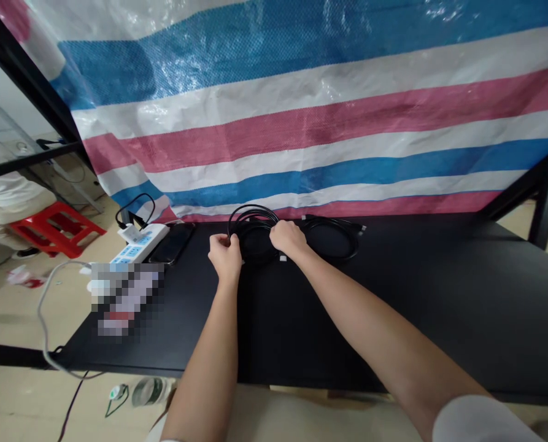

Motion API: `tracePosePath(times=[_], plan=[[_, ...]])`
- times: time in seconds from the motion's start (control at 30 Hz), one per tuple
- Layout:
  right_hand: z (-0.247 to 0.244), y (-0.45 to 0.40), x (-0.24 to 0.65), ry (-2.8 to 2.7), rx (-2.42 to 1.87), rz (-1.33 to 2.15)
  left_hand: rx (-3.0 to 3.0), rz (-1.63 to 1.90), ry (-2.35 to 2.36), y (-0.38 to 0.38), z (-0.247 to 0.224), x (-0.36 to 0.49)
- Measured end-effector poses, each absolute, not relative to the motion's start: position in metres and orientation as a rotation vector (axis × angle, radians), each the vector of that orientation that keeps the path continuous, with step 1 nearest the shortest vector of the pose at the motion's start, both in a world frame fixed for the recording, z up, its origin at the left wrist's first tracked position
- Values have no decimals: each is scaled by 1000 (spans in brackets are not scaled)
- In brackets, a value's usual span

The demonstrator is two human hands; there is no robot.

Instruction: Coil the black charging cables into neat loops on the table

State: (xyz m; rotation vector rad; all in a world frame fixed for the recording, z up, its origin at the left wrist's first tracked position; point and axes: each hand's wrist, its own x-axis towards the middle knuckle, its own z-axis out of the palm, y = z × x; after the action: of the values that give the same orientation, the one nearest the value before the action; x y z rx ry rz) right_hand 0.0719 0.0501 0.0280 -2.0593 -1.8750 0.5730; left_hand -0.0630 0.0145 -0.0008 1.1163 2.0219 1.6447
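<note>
Coils of thin black cable (254, 212) lie toward the back of the black table. My left hand (225, 250) is closed on the left side of the coil, thumb and fingers pinched together. On the coil's right side, my right hand (288, 237) has its fingers curled round the cable. A light-coloured connector (283, 258) shows just below my right hand. To the right of that hand lies another loop of black cable (357, 240), with a plug (364, 229) at its end. Parts of the coil between the hands overlap, dark against dark.
A striped plastic sheet (301, 129) hangs behind the black table (439, 294). On the left are a white power strip (140, 244) with plugs in it, a dark phone (172, 244) and a blurred-out item (129, 301). A person sits on a red stool (57, 228) beyond.
</note>
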Motion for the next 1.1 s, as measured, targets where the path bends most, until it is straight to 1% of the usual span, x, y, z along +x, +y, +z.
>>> tracePosePath(times=[0.17,0.27,0.33,0.43,0.53,0.6,0.7,0.9,1.1], plan=[[22,49,69,-1965,-2096,534,1347,1396,2149,18,-9,-64],[20,44,68,-2040,-2070,389,1520,1275,2212,19,-14,-61],[19,41,69,-2137,-1988,242,1623,1300,2191,19,-16,-59],[15,39,72,-2276,-1826,111,1893,1345,1876,17,-17,-55],[11,42,77,-2287,-1794,119,2151,1129,1484,14,-15,-51],[8,44,79,-2237,-1820,135,2223,976,1410,11,-14,-49],[4,48,82,-2152,-1846,158,2254,856,1455,10,-13,-50],[-5,51,96,-2011,-1683,157,2211,862,1531,12,-18,-52],[-15,38,151,-1824,-1557,32,2256,895,1557,13,-19,-49]])
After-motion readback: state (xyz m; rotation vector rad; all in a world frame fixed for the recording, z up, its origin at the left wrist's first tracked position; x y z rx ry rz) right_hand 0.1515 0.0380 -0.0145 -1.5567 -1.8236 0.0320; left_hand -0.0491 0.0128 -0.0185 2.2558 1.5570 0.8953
